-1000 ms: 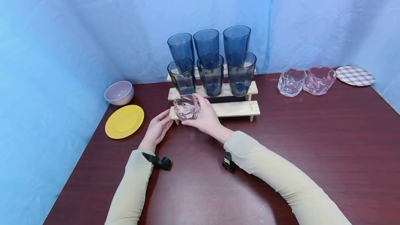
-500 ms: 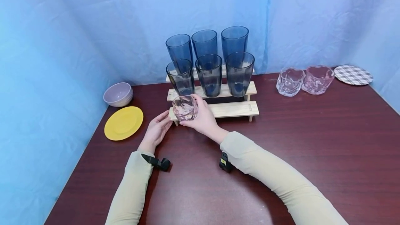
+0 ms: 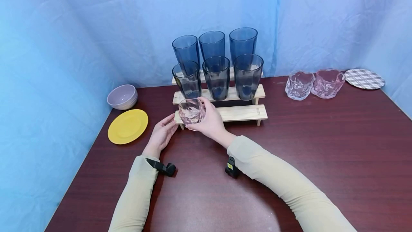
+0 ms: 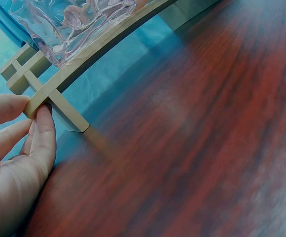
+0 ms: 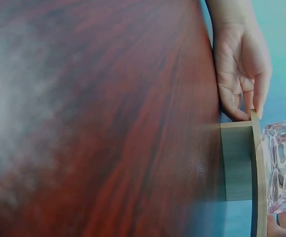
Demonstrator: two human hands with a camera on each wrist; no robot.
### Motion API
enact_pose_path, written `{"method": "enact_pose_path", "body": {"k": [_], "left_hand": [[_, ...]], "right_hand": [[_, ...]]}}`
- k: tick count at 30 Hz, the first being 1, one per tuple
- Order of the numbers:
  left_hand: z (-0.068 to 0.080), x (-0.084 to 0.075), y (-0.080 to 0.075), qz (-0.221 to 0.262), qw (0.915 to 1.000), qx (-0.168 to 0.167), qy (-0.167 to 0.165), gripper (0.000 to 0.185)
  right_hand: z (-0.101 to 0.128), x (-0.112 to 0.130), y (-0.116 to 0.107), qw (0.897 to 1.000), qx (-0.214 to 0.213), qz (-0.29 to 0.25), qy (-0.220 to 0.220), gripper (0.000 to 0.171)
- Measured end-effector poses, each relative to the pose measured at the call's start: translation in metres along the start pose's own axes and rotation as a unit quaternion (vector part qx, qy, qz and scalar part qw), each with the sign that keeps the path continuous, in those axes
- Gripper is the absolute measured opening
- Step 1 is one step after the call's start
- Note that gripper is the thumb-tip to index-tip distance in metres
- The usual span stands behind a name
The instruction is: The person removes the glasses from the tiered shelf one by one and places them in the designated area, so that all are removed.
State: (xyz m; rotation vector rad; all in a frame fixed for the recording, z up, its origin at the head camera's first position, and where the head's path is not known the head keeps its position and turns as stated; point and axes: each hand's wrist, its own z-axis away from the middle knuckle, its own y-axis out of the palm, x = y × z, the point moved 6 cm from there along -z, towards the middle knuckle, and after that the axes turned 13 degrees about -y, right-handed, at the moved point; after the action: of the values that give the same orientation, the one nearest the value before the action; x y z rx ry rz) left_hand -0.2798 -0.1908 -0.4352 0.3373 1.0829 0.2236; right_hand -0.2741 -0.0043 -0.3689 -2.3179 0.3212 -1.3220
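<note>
"Across the upper frame hangs a pale blue curtain (image 3: pixel 145 6); what fills the lower part?"

"A dark red wood-grain table (image 3: pixel 322 160). At upper centre stands a three-tier wooden rack (image 3: pixel 241 114), its steps running left to right."

"And on it?"

"Six tall blue-tinted tumblers (image 3: pixel 216 76), three on each of the upper two steps. Left of the rack are a yellow plate (image 3: pixel 128 126) and a lavender bowl (image 3: pixel 122 96); at upper right, two squat faceted glasses (image 3: pixel 299 85) near a checked plate (image 3: pixel 364 78)."

"The hands?"

"The left hand (image 3: pixel 162 133) pinches the lowest step's left end, thumb above, finger beneath. The right hand (image 3: pixel 210 119) curls round a squat pink glass (image 3: pixel 191 111) from the right, thumb in front, fingers behind."

"How does that glass sit?"

"Upright at the lowest step's left end, seemingly resting on the board. It lies left of the right palm, with no marked long axis; the left fingertips are just beside it, lower left."

"Any room?"

"Little leftward, where the step's edge is near; the front-left tumbler stands close behind, one step up. Bare board runs rightward past the right hand."
</note>
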Motion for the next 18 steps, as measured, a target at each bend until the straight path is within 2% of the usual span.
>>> {"method": "enact_pose_path", "body": {"k": [6, 12, 18], "left_hand": [[0.0007, -0.0002, 0.0013, -0.005, 1.0, 0.004, 0.001, 0.051], [0.0015, -0.0008, 0.0016, -0.007, 1.0, 0.005, 0.004, 0.051], [0.0003, -0.0008, 0.0009, -0.005, 1.0, 0.006, 0.007, 0.051]], "right_hand": [[-0.0002, 0.0004, -0.0013, 1.0, -0.003, -0.006, 0.003, 0.094], [-0.0014, -0.0003, -0.0009, 1.0, 0.012, 0.005, 0.01, 0.094], [-0.0034, 0.0024, -0.0018, 1.0, 0.024, 0.011, -0.001, 0.091]]}}
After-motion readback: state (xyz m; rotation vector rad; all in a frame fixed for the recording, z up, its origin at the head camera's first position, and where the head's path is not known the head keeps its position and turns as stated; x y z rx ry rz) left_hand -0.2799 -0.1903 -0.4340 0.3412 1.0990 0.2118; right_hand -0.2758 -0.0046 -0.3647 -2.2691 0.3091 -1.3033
